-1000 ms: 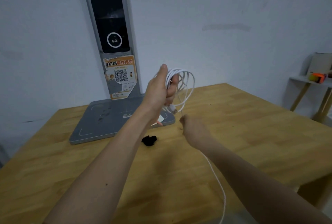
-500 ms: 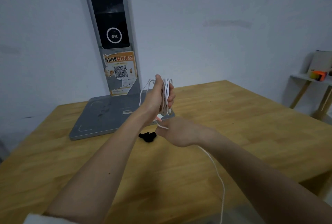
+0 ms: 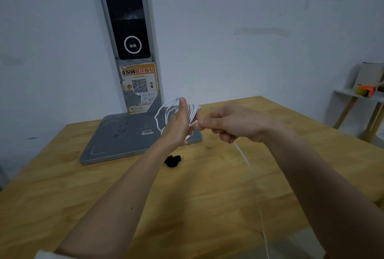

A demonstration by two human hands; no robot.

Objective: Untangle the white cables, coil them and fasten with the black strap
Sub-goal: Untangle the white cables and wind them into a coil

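The left hand (image 3: 178, 122) grips thin white cable (image 3: 192, 112) in round loops; the right hand (image 3: 232, 122) pinches its loose strand — above the wooden surface (image 3: 207, 186). A crumpled black strap (image 3: 172, 160) lies near the far edge.

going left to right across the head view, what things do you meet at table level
grey stand base → black strap → left hand holding the white cable coil → right hand → side table with an orange object
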